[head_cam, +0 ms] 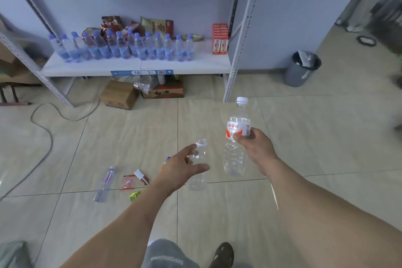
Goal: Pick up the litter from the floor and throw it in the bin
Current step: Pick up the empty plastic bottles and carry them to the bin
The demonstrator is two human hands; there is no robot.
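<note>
Your right hand (253,143) curls round the labelled water bottle (237,137) at its red-and-white label, holding it upright with the white cap on top; your left hand (182,169) wraps thumb and fingers round a smaller capless clear bottle (199,165), also upright, neck up. Both bottles look empty and are off the floor, so the carry to the bin seems the step in hand. The grey bin (301,72) stands ahead and to your right, beside the shelf upright (239,50), well apart from both hands; your right hand is the nearer one, so its bottle probably goes in first. The bin's mouth is open and a crumpled silvery wrapper (305,59) already sits in it. More litter lies on the tiled floor (304,137) to the left of your left hand: a flattened clear bottle (105,183), a red wrapper (129,181), a white-and-red packet (141,176) and a yellow-green scrap (134,196).
</note>
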